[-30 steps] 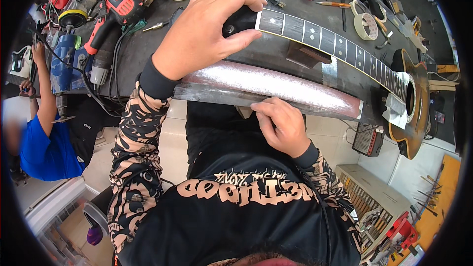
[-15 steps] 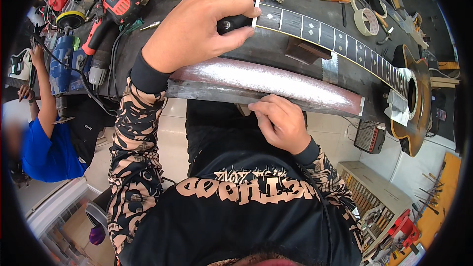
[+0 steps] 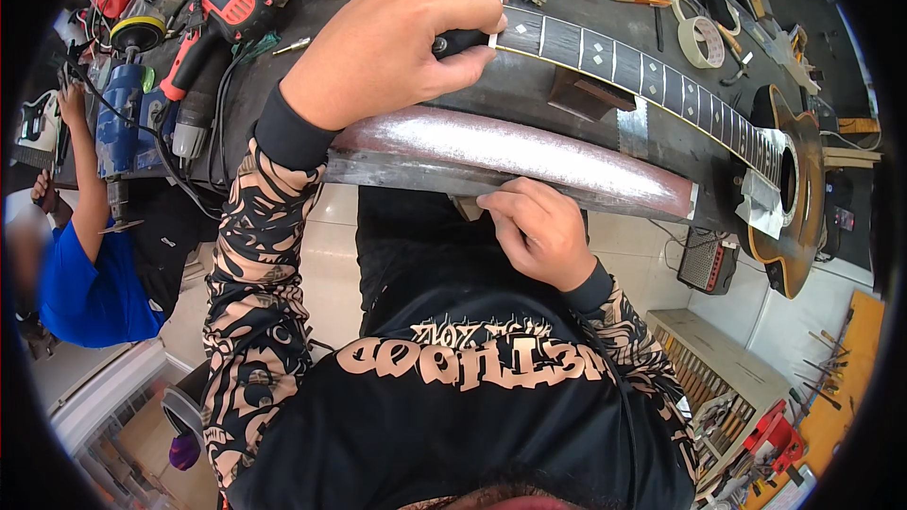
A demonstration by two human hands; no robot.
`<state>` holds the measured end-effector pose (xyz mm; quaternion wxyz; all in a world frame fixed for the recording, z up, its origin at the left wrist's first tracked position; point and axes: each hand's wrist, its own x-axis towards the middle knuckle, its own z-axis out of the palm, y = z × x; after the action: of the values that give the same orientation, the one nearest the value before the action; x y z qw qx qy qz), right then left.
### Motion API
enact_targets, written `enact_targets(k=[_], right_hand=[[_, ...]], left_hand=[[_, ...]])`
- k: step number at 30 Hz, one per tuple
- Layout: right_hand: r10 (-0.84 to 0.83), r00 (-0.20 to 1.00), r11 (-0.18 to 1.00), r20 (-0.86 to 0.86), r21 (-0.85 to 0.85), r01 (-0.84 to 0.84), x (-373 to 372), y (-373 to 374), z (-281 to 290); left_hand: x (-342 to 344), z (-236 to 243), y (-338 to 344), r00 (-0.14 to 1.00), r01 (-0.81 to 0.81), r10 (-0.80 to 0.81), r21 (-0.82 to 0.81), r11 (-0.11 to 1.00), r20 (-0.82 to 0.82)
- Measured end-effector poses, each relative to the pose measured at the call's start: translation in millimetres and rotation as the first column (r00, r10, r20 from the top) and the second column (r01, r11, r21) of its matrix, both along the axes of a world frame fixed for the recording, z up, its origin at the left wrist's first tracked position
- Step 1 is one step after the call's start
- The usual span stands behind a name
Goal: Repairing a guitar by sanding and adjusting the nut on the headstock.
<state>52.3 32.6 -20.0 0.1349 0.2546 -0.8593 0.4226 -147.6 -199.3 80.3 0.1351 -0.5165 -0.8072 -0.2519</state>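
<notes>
My left hand (image 3: pixel 402 42) reaches over the bench with thumb and fingers pinched around the white nut (image 3: pixel 493 33) at the head end of a guitar. Its dark fretboard (image 3: pixel 605 57), with pale frets and diamond inlays, runs right toward the guitar body (image 3: pixel 805 198). A dark block (image 3: pixel 588 96) sits under the neck. Nearer me lies a long sanding beam (image 3: pixel 529 159) with a reddish, white-dusted face. Beside its near edge, my right hand (image 3: pixel 543 231) is closed, fingers curled together; whatever they may hold is hidden.
Red and black power tools (image 3: pixel 231 0) and a blue one (image 3: pixel 118 118) crowd the bench's left side, cables trailing. Masking tape rolls (image 3: pixel 704 42) and hand tools lie at the back right. A co-worker in blue (image 3: pixel 99 283) is at far left. A speaker box (image 3: pixel 709 260) stands below the bench.
My left hand stays at the nut, and my right hand has barely moved. The view has shifted very slightly. At far left, the co-worker's lower hand has moved a little.
</notes>
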Motion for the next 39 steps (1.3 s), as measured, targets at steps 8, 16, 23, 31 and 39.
enact_targets(k=[8,16,23,31,39], right_hand=[[0.006,1.000,1.000,-0.001,-0.011,-0.006,2,-1,0],[0.011,1.000,1.000,0.011,0.011,-0.011,2,0,1],[-0.005,1.000,1.000,-0.021,0.012,0.005,3,0,-3],[0.000,0.999,1.000,-0.034,0.015,0.001,4,1,-6],[0.001,0.999,1.000,-0.051,0.010,-0.001,4,2,-5]], left_hand=[[-8,-1,-12,0.976,0.053,-0.069,0.086,0.995,0.206],[9,8,3,0.963,-0.002,-0.041,0.157,0.988,0.267],[-6,-16,2,0.969,0.036,-0.097,0.259,0.965,0.228],[-6,-16,3,0.971,0.050,-0.112,0.276,0.960,0.213],[-8,-18,2,0.971,0.059,-0.116,0.265,0.963,0.207]])
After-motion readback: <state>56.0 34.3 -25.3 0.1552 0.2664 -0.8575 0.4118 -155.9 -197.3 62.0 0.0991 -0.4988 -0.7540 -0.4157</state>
